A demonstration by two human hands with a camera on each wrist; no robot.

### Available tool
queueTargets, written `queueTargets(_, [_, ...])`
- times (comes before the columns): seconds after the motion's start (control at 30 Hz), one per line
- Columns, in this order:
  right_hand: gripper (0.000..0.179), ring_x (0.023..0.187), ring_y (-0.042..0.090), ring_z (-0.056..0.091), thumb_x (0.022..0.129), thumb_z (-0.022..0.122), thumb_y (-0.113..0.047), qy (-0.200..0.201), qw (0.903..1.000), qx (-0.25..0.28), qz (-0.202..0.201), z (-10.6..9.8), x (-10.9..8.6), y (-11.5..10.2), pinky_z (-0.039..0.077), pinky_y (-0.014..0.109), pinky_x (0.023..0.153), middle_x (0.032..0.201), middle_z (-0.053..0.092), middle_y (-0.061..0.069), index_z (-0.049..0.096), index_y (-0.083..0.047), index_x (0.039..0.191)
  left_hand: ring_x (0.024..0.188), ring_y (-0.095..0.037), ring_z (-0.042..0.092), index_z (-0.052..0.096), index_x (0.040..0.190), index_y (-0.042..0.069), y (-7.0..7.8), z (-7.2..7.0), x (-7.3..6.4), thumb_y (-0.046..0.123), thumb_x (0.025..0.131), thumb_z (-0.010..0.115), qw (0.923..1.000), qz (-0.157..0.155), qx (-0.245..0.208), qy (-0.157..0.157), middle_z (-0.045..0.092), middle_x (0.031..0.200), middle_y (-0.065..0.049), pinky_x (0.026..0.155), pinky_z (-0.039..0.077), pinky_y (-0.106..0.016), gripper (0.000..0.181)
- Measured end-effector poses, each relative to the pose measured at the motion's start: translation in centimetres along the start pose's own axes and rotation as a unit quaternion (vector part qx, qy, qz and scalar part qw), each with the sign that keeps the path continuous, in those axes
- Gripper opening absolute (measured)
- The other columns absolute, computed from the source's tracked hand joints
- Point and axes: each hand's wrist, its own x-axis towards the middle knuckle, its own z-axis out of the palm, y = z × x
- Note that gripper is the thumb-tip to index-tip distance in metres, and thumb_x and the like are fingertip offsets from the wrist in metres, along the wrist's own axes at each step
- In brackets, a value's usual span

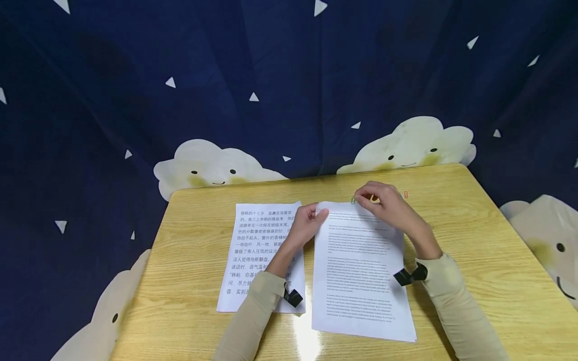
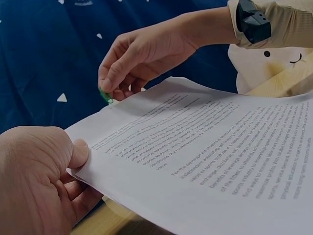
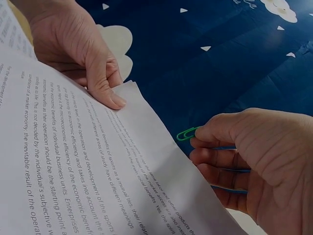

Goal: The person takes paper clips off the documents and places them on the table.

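Note:
Printed sheets of paper (image 1: 361, 281) are lifted at their far end, text side up. My left hand (image 1: 308, 224) pinches their top left corner, thumb on top and fingers beneath, as the left wrist view shows. Between thumb and forefinger my right hand (image 1: 384, 203) pinches a green paper clip (image 3: 187, 133). The clip is right at the top edge of the sheets; in the right wrist view its free end points toward the paper. Whether it touches the edge I cannot tell.
A second printed page (image 1: 253, 250) with large Chinese characters lies to the left, partly under my left forearm. Behind my right hand a red paper clip (image 1: 406, 194) lies on the wooden table (image 1: 474, 240), with others partly hidden. A dark blue curtain (image 1: 289, 90) hangs behind.

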Motion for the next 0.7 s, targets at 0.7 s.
queueTargets(0.7, [0.007,0.081,0.013,0.061,0.1,0.07,-0.01,0.007,0.9999,-0.009,0.01,-0.63,-0.06,0.8,0.049,0.026,0.07,0.091,0.072,-0.001,0.077,-0.01,0.098,0.056,-0.009,0.051,0.074,0.105,-0.003,-0.57,-0.05,0.1,0.017,0.106,0.064,0.9991,-0.012,0.013,0.039,0.066,0.072,-0.006,0.056,0.041,-0.021,0.023])
